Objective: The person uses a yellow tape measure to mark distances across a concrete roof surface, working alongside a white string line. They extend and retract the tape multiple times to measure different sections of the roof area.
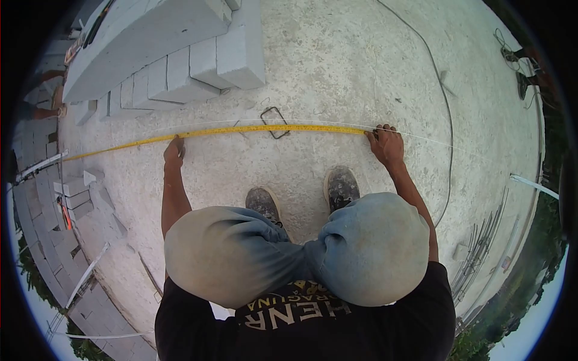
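A yellow tape measure stretches across the pale concrete floor, running off to the left past the blocks. My left hand pinches its lower edge to the left of my feet. At the tape's right end, my right hand is closed round something dark at its fingertips, with the thumb by the tape. A thin white string runs close along the tape and on to the right. Beneath the tape's middle lies a bent metal wire loop.
Grey blocks are stacked at the upper left. A dark cable curves down the right side, near steel rods. Another person's arm shows at the far left. More blocks lie at the left.
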`<state>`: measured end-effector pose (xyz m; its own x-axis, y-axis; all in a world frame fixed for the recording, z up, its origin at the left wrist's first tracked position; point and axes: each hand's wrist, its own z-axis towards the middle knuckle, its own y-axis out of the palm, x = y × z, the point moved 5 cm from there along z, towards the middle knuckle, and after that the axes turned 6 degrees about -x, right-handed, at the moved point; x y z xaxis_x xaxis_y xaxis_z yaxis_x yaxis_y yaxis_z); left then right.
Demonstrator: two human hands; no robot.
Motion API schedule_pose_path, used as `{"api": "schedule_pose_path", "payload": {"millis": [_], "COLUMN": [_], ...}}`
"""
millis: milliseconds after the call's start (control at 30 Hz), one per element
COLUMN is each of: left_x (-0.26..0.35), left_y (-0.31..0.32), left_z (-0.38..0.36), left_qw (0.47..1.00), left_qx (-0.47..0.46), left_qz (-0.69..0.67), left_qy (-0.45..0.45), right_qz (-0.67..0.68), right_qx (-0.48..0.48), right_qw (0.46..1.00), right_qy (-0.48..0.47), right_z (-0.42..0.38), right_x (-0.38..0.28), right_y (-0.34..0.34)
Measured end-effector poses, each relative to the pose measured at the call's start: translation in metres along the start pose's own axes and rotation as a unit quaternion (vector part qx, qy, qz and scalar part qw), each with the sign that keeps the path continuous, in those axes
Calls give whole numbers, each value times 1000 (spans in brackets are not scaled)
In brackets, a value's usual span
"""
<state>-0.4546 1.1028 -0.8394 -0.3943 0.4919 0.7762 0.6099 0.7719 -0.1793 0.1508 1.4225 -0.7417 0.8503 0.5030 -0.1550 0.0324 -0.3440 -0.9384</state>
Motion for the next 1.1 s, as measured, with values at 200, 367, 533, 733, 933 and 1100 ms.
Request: {"api": "schedule_pose_path", "payload": {"millis": [200, 367, 533, 733, 933, 1100], "left_x": [5, -3, 3, -1, -5, -3], "left_y": [5, -1, 5, 3, 4, 3], "left_z": [-6, 2, -7, -6, 0, 0], "left_qw": [996, 999, 997, 990, 994, 994], "left_qx": [39, 4, 5, 58, 63, 41], "left_qz": [-59, -27, -61, -109, -60, -69], "left_qy": [-51, -16, -37, -63, -69, -76], "right_qz": [9, 8, 34, 28, 34, 33], "right_qx": [77, 122, 106, 101, 93, 56], "right_qw": [997, 992, 994, 994, 995, 997], "right_qy": [-17, -19, -11, 15, 21, 31], "right_z": [-7, -13, -9, -1, -1, 1], "right_x": [0, -1, -6, -29, -29, -29], "right_y": [5, 8, 8, 8, 4, 4]}}
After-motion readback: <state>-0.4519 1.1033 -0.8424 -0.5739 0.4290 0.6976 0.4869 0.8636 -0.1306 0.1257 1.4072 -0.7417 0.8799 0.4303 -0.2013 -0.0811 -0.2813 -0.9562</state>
